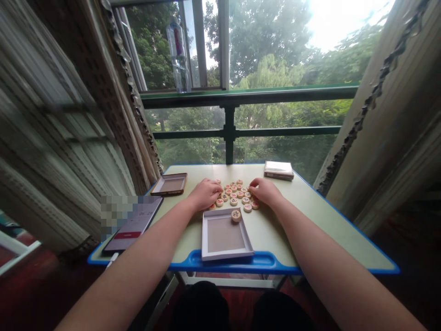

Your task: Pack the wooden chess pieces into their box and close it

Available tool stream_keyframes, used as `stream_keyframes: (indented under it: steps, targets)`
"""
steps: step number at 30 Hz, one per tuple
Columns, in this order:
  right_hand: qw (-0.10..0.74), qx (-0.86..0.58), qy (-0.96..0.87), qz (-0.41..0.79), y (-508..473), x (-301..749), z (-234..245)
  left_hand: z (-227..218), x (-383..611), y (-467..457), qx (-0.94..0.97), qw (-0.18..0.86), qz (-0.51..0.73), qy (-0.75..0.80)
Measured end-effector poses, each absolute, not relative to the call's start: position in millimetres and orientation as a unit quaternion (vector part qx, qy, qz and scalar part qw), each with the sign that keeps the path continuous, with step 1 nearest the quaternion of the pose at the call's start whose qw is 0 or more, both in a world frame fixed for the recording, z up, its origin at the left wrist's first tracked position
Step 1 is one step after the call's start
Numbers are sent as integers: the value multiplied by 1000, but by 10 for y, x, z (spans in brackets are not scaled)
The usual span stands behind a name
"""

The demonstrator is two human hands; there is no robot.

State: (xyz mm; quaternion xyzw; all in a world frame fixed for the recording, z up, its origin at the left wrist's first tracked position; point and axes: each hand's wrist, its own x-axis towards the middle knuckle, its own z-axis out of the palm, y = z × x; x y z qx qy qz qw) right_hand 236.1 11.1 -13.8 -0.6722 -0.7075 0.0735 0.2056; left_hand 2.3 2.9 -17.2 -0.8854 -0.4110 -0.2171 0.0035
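Observation:
Several round wooden Chinese chess pieces (233, 201) with red and dark characters lie in a loose cluster on the table. At the cluster's left edge, my left hand (206, 193) has its fingers curled together on a piece, which they mostly cover. My right hand (265, 191) pinches a piece at the right edge with thumb and fingers. A shallow white-walled box tray (204, 234) is in front of the cluster, close to me. One larger-looking chess piece (236, 215) sits at the tray's far right corner.
A brown-edged box lid (172, 192) lies at the far left, and a closed flat box (278, 170) at the far right. A phone (138, 225) with a white cable (112, 259) rests by the left edge. The pale table (330, 234) has a blue rim; a railed window stands behind.

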Motion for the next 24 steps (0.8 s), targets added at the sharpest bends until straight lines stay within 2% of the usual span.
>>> stream_keyframes:
  steps: [13, 18, 24]
  targets:
    - [224, -667, -704, 93, 122, 2331, -141, -171, 52, 13, -878, -4, -240, -414]
    - [218, -672, -694, 141, 120, 2320, -150, -163, 51, -2, -878, -7, -243, -412]
    - [250, -664, -701, 67, 170, 2344, -182, -155, 54, -4, -879, -2, -230, -417]
